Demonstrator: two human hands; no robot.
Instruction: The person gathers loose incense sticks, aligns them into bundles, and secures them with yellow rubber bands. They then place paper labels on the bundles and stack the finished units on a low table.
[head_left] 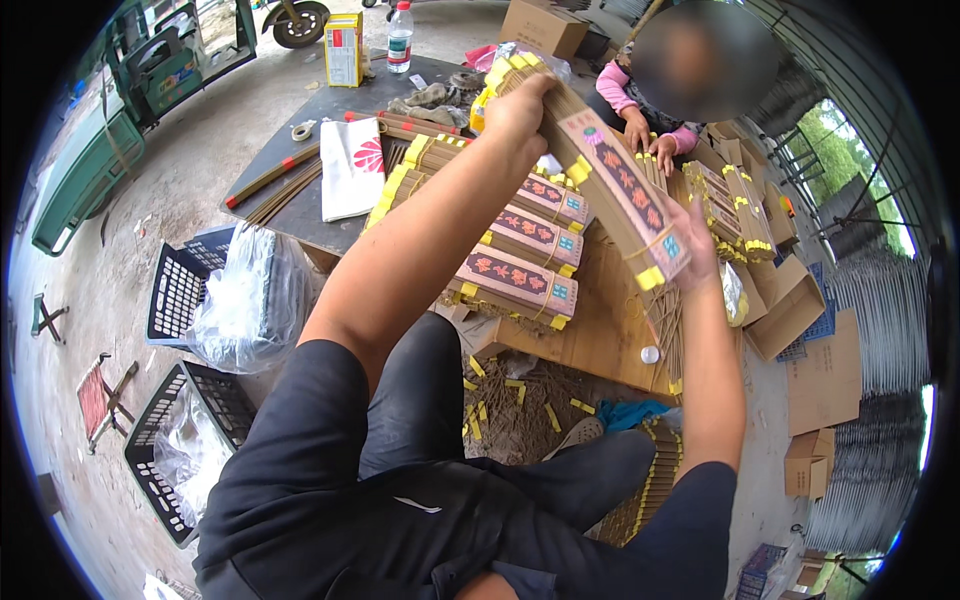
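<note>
Left hand (517, 114) gripping its eleven-o'clock end, right hand (698, 245) its five-o'clock end, I hold a stick bundle (607, 178) above the surface (595, 340); more bundles (525, 236) lie at its eight o'clock.

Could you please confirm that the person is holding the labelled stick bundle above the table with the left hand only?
Not quite: the head view shows both hands on the labelled stick bundle above the table, the left hand at its far end and the right hand at its near end.
</note>
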